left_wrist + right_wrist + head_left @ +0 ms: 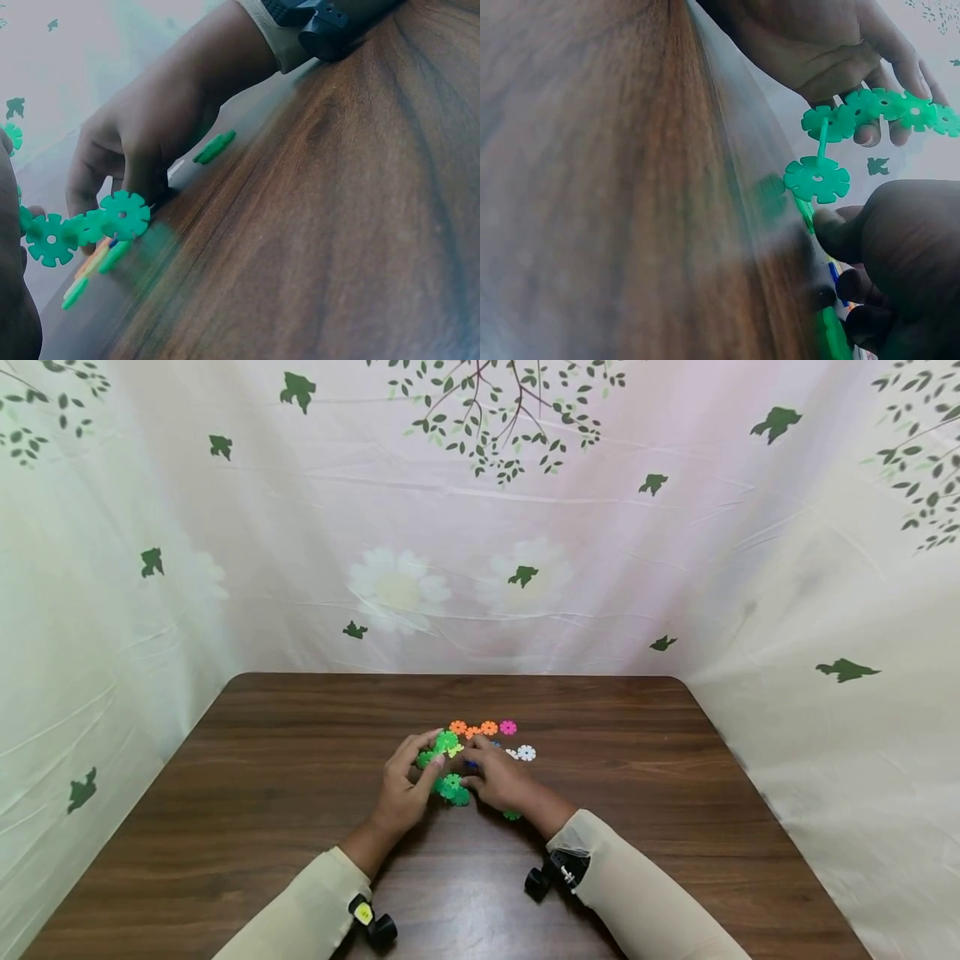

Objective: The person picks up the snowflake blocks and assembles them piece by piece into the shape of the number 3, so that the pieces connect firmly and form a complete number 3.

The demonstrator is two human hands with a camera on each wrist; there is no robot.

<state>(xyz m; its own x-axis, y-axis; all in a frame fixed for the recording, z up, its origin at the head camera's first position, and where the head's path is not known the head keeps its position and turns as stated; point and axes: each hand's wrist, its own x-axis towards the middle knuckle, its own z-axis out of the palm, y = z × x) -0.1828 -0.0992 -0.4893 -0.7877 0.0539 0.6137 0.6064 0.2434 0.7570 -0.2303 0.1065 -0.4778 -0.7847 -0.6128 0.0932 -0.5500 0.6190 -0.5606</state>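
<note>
Green chain [861,105] is gripped between the thumb and fingers of the left hand [405,781], above the counter [300,777]. The right hand [502,777] bends its fingers downward near the chain's end; whether it grips a piece cannot be determined. Assembly appears partway complete: several green pieces are joined in a curved row, and other pieces appear unjoined. Beyond the hands lie orange discs [489,727], a pink disc [508,727] and a white disc [527,752]; a green disc [512,816] lies beside the right wrist. Each chain piece is thin, apparently stiff plastic, with a small central hole and a notched, petal-shaped rim. Counter surface: dark brown wood grain, slight sheen. Surrounding backdrop [450,527]: pale, creased fabric, printed with leaves and daisies.
</note>
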